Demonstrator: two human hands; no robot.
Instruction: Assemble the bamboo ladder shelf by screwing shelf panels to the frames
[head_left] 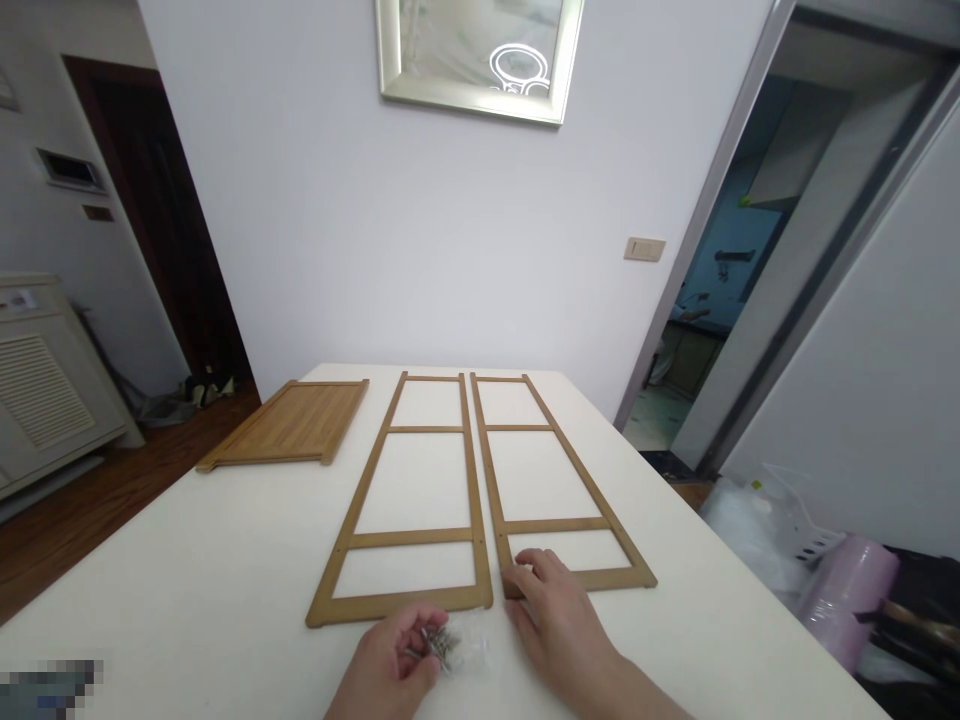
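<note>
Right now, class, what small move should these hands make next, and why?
Perhaps bring the right hand to the clear bag and pick out one metal piece: the left hand holds the bag, and the wooden frame the right hand touches lies flat.

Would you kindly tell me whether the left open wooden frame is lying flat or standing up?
Lying flat: the left frame stretches along the white tabletop, which shows through its three openings.

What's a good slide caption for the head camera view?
Left hand holds a bag of metal parts; right hand touches a wooden frame on a white table.
</note>
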